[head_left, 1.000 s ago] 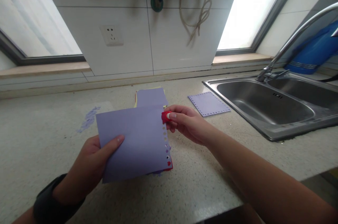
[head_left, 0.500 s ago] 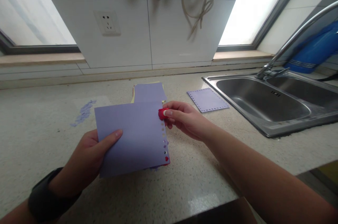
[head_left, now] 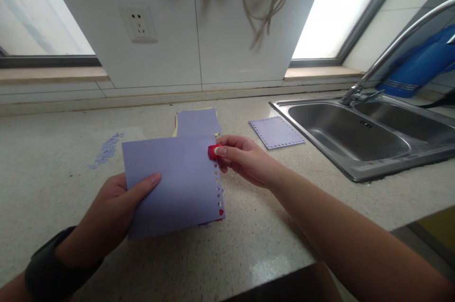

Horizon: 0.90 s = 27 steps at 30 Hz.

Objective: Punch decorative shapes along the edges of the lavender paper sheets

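My left hand point(head_left: 122, 207) grips a sheet of purple paper point(head_left: 170, 183) by its left side, thumb flat on top and fingers hidden beneath. A row of small punched shapes, a heart among them, runs down the sheet's right edge. At the upper end of that row my right hand point(head_left: 243, 157) pinches a small red craft punch point(head_left: 213, 152), which sits over the paper's edge. Something red and purple peeks out below the sheet's lower right corner, mostly hidden.
Behind the held sheet lies a stack of purple and yellow paper point(head_left: 197, 122). A purple sheet with punched borders point(head_left: 277, 132) rests left of the steel sink point(head_left: 350, 174). Small purple paper bits point(head_left: 106, 150) are scattered on the counter point(head_left: 64, 164) at left.
The view has shifted slightly, so everything sits a little further left and up. One more red cut-out shows just below the punch. Both hands keep their holds.
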{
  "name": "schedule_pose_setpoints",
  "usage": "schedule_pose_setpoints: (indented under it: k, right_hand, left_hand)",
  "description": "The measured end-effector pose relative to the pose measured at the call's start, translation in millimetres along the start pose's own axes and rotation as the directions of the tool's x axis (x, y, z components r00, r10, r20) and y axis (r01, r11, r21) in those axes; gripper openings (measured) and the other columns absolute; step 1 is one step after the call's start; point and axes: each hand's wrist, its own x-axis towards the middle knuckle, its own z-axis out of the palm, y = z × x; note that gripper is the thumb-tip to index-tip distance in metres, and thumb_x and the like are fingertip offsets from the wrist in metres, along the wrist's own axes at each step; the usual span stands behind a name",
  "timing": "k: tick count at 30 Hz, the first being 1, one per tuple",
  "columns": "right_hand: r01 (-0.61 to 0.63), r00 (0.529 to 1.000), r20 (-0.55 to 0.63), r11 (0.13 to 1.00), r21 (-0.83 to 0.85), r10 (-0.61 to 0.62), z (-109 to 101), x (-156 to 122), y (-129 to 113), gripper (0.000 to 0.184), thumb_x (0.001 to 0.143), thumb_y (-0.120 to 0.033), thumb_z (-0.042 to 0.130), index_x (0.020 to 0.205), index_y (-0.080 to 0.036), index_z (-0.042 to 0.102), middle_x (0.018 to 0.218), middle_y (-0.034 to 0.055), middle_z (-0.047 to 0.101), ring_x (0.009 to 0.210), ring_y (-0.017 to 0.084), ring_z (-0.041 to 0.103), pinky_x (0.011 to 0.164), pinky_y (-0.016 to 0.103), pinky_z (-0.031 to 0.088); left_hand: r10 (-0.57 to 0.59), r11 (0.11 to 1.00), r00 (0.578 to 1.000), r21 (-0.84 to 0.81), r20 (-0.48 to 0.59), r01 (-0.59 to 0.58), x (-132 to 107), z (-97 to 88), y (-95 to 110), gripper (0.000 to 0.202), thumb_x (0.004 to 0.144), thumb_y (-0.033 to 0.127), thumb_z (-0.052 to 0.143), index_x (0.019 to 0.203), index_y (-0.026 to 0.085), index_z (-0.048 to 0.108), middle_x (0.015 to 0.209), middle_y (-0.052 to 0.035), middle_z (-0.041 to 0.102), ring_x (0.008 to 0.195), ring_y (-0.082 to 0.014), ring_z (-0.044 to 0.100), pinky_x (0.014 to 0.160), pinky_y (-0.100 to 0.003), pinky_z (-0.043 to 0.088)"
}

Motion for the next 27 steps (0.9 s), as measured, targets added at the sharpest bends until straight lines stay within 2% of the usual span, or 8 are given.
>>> schedule_pose_setpoints:
  k: [7,18,27]
  right_hand:
    - [-0.031,0.999,0.011,0.999,0.017,0.030,0.0,0.9,-0.8,0.025,0.082,-0.037,0.079,0.088,-0.014,0.071,0.081,0.0021,0.063,0.069,0.011,0.054,0.066,0.026,0.043]
    - [0.000,0.999,0.032,1.000,-0.026,0.000,-0.1,-0.1,-0.6,0.024,0.085,-0.039,0.076,0.084,-0.016,0.072,0.080,0.0018,0.061,0.069,0.012,0.053,0.066,0.027,0.042]
    - [0.008,1.000,0.029,1.000,-0.026,-0.008,-1.2,-0.2,0.8,0.023,0.085,-0.038,0.076,0.086,-0.015,0.072,0.079,0.0015,0.061,0.069,0.012,0.053,0.065,0.026,0.042]
  left_hand:
    - [0.025,1.000,1.000,0.019,-0.006,-0.024,1.8,-0.8,-1.4,0.035,0.068,0.047,0.086,0.091,0.022,0.081,0.073,-0.0052,0.080,0.058,-0.0227,0.072,0.050,-0.027,0.060]
    - [0.044,0.998,0.999,0.044,-0.012,-0.043,2.0,-1.9,-1.5,0.034,0.069,0.048,0.086,0.092,0.023,0.081,0.074,-0.0048,0.081,0.056,-0.0221,0.071,0.050,-0.027,0.059]
    - [0.019,1.000,1.000,0.013,-0.009,-0.019,2.7,-1.2,-2.1,0.031,0.067,0.048,0.087,0.086,0.024,0.081,0.072,-0.0031,0.080,0.059,-0.0205,0.071,0.053,-0.024,0.060]
